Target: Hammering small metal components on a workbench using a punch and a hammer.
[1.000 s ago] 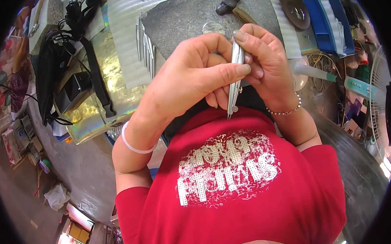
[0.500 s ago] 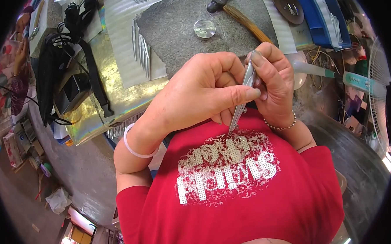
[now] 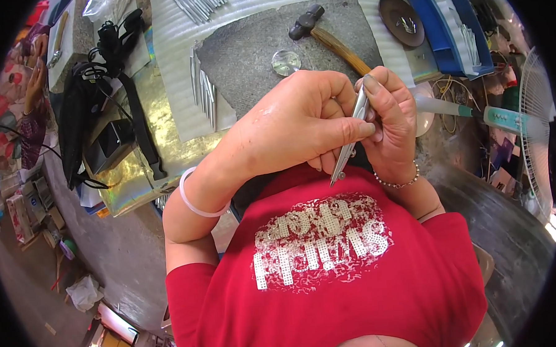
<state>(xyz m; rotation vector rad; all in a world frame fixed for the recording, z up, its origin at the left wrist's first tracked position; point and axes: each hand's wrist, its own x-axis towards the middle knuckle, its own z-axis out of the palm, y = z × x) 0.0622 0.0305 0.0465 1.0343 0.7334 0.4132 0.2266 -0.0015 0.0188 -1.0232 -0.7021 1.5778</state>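
Apparently midway in handling one slim, pointed, silver metal tool (image 3: 345,155), held in front of the bright red printed shirt (image 3: 370,287). Impossible to judge the finished or the remaining part, also among the thin silver metal rods (image 3: 204,93) beside the rough grey stone slab (image 3: 242,63). Clamping the tool's middle with the bare left hand (image 3: 297,123), with thumb laid across it; pinching the upper end with the bare right hand (image 3: 392,122), with fingers curled; turning both wrists inward.

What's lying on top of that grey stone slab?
On the grey stone slab lie a wooden-handled hammer and a shiny disc. The left hand covers part of its near edge, so anything there is hidden.
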